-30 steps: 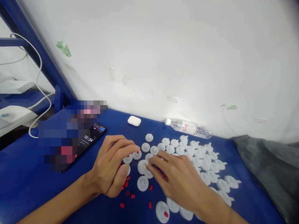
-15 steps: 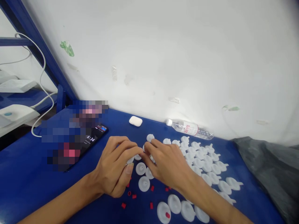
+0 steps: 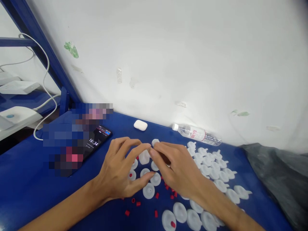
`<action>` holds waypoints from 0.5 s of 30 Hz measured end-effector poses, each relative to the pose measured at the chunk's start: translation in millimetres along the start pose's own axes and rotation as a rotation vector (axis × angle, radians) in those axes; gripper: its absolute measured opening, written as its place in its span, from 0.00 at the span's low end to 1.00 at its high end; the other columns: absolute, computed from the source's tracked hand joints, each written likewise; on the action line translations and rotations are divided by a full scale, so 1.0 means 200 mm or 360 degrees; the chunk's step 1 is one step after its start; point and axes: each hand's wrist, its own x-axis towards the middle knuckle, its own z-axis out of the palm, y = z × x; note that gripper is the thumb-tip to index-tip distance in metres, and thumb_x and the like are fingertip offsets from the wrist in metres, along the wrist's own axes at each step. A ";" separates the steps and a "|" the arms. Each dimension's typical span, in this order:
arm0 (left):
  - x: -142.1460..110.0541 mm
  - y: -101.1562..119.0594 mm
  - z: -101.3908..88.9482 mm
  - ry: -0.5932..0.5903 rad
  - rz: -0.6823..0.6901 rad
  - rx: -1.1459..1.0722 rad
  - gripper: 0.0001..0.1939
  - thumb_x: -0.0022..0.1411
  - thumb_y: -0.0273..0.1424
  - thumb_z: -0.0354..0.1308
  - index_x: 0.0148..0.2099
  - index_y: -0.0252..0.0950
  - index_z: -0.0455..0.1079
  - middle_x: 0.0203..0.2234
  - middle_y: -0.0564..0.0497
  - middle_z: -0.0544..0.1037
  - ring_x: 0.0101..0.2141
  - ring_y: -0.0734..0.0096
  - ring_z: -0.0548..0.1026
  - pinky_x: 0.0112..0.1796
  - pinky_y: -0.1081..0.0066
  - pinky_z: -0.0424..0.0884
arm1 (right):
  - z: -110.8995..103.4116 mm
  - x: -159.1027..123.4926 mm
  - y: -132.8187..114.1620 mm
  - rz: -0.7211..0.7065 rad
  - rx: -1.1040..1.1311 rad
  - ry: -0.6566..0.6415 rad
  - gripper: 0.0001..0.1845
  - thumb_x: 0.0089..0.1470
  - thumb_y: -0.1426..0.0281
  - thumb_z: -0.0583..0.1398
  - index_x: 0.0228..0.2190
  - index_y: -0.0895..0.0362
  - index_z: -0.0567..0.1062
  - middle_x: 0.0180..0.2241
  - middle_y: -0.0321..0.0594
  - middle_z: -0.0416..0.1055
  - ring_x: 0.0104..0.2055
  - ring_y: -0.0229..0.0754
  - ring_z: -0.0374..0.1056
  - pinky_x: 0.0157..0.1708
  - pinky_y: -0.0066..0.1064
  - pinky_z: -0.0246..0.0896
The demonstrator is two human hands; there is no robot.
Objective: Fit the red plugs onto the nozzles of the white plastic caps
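Note:
My left hand [image 3: 120,170] and my right hand [image 3: 179,171] meet fingertip to fingertip above the blue table [image 3: 24,189]. Between the fingers of both hands sits a small white plastic cap [image 3: 144,157], lifted off the surface. Under the hands lie several more white caps [image 3: 148,191], some with a red insert [image 3: 130,175]. Small red plugs [image 3: 138,203] are scattered below my left hand. Rows of white caps with stems [image 3: 211,166] spread to the right of my right hand.
A phone [image 3: 95,142] showing 16:34 lies left of my hands beside a blurred patch. A white earbud case [image 3: 140,125] and a lying water bottle [image 3: 197,133] sit near the white wall. Grey cloth [image 3: 276,176] covers the right end. A white cable [image 3: 45,83] hangs at left.
My right hand moved up and left from the pile to meet my left hand. A white cap now sits raised between the fingertips of both hands.

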 end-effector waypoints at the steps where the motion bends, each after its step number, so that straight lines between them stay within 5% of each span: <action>1: 0.00 0.00 0.01 -0.0009 -0.0017 0.0022 0.20 0.68 0.37 0.62 0.57 0.30 0.71 0.44 0.40 0.79 0.44 0.51 0.72 0.45 0.51 0.69 | -0.01 -0.02 -0.01 0.0015 0.0195 0.0058 0.22 0.74 0.64 0.49 0.25 0.54 0.59 0.21 0.28 0.59 0.21 0.34 0.54 0.26 0.30 0.45; 4: -0.01 0.00 0.02 -0.0041 0.0005 -0.0001 0.11 0.67 0.28 0.63 0.50 0.32 0.72 0.39 0.44 0.81 0.41 0.55 0.72 0.43 0.55 0.70 | -0.02 -0.07 -0.04 0.0084 0.0563 0.0070 0.21 0.73 0.63 0.52 0.25 0.53 0.58 0.21 0.27 0.55 0.21 0.33 0.52 0.26 0.30 0.46; 9: -0.03 0.00 0.03 -0.0110 0.0125 -0.0151 0.10 0.66 0.30 0.62 0.48 0.33 0.70 0.36 0.45 0.81 0.38 0.56 0.74 0.39 0.53 0.73 | -0.05 -0.10 -0.03 0.0108 0.0562 -0.0299 0.20 0.74 0.65 0.51 0.26 0.52 0.57 0.21 0.27 0.56 0.22 0.35 0.52 0.26 0.32 0.47; 15: -0.05 0.09 0.02 -0.0174 0.0184 -0.0251 0.05 0.63 0.30 0.62 0.41 0.37 0.70 0.27 0.50 0.76 0.30 0.58 0.70 0.30 0.55 0.67 | -0.02 -0.17 -0.03 -0.0062 0.0361 -0.0135 0.22 0.76 0.64 0.48 0.26 0.53 0.61 0.25 0.29 0.64 0.24 0.35 0.59 0.24 0.30 0.51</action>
